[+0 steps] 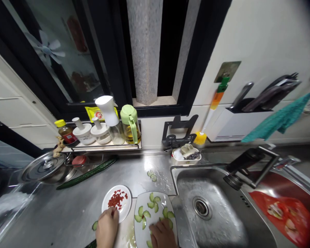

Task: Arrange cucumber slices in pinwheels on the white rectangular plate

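The steel tabletop (67, 210) adjoins a sink (222, 220) below a dark window (93, 51). Left hand (107, 229) pinches at the red-berry plate (116, 203). Right hand (162, 235) lies open on the cucumber-slice plate (155, 217).

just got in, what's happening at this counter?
A person is working at a steel counter beside the sink. The left hand rests at the edge of a small white plate holding red berries. The right hand is on a white tray where cucumber slices are laid out. A few loose slices lie on the wet counter behind, and a whole cucumber sits farther left near a pot lid.
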`<state>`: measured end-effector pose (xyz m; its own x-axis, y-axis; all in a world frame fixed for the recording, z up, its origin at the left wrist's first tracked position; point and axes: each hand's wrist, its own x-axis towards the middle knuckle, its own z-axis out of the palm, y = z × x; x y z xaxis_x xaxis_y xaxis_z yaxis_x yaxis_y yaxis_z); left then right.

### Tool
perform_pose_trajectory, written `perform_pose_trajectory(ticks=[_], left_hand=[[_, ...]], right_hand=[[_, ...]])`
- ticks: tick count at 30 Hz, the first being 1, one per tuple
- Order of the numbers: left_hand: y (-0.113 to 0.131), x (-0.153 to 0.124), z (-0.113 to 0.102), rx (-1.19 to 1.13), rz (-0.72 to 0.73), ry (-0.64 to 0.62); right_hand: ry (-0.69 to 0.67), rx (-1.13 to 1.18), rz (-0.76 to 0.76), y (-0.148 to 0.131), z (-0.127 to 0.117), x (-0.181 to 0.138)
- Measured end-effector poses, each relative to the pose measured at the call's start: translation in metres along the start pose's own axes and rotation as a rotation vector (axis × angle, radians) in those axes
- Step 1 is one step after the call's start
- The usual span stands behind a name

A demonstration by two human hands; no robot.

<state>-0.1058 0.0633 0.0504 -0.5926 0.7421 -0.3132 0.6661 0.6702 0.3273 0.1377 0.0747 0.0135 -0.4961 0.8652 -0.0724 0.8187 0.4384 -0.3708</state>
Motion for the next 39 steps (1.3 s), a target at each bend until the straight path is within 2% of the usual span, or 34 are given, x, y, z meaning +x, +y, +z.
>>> perform_pose_trajectory(ticks=[6,9,11,14,19,22,26,39], left_hand=[[-0.009,0.0,0.001,-0.06,0.025,0.031],[-0.001,-0.007,0.005,-0.18,0.111,0.099],[0.015,-0.015,0.01,-0.278,0.238,0.109],[0.049,-0.025,0.021,-0.37,0.396,0.046],[0.1,-0.032,0.04,-0.342,0.564,0.023],[0.113,-0.03,0.049,-0.288,0.584,-0.008],[0.118,-0.027,0.055,-0.241,0.571,-0.032],[0.123,-0.025,0.054,-0.21,0.536,-0.072]], right_hand=[[0.032,0.049,-0.021,0.008,-0.002,-0.002],[0.06,0.091,0.001,0.011,-0.009,-0.002],[0.092,0.113,0.036,0.013,-0.015,0.0],[0.109,0.167,0.087,0.015,-0.025,0.006],[0.052,0.218,0.202,0.013,-0.045,0.02],[-0.002,0.222,0.247,0.008,-0.062,0.028],[-0.037,0.228,0.257,0.002,-0.075,0.034],[-0.014,0.236,0.215,0.007,-0.062,0.043]])
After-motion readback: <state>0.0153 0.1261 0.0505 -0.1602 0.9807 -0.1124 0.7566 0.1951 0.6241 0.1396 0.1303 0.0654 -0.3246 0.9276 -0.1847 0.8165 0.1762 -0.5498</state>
